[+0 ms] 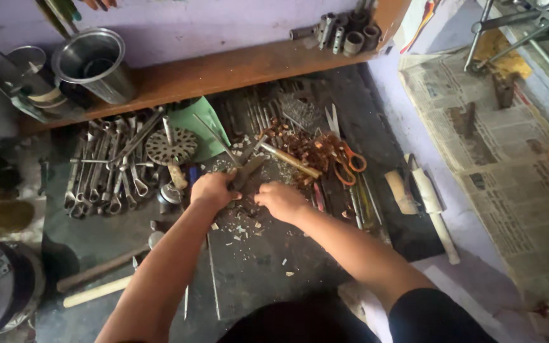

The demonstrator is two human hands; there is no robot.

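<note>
My left hand (213, 189) is closed around the handles of a grey metal plier-like tool (247, 166) whose jaws point up and away from me. My right hand (282, 201) sits just to its right, fingers curled down over something small on the dark work surface (268, 260); what it pinches is hidden. Small pale chips and scraps lie scattered under and below both hands. A wooden-handled tool (290, 160) lies just beyond my right hand.
Several spanners (106, 171) lie at left beside a round perforated metal disc (171, 146). Orange-handled scissors (349, 162) and coppery scraps (300, 147) lie at right. A steel cup (94, 63) and sockets (344, 33) stand on a wooden shelf. Hammers (100, 279) lie lower left; newspaper (503, 159) at right.
</note>
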